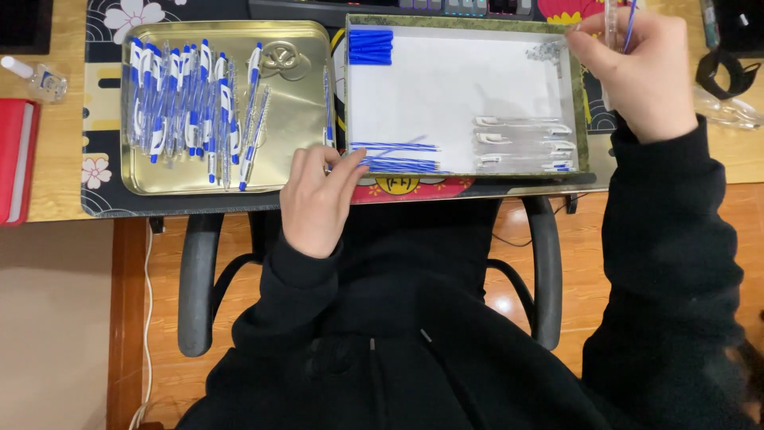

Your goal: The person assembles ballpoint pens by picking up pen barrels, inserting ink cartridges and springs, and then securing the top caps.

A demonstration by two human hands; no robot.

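My left hand rests at the desk's front edge, fingertips touching thin blue ink refills lying in the near left corner of a white-lined box. My right hand is raised over the box's far right corner, holding a clear pen barrel with a blue refill. Inside the box lie blue caps at the far left, small springs at the far right, and clear pen barrels at the near right.
A gold metal tray at the left holds several assembled blue-and-white pens. A keyboard edge lies behind the box, a red book at the far left. Chair armrests sit below the desk.
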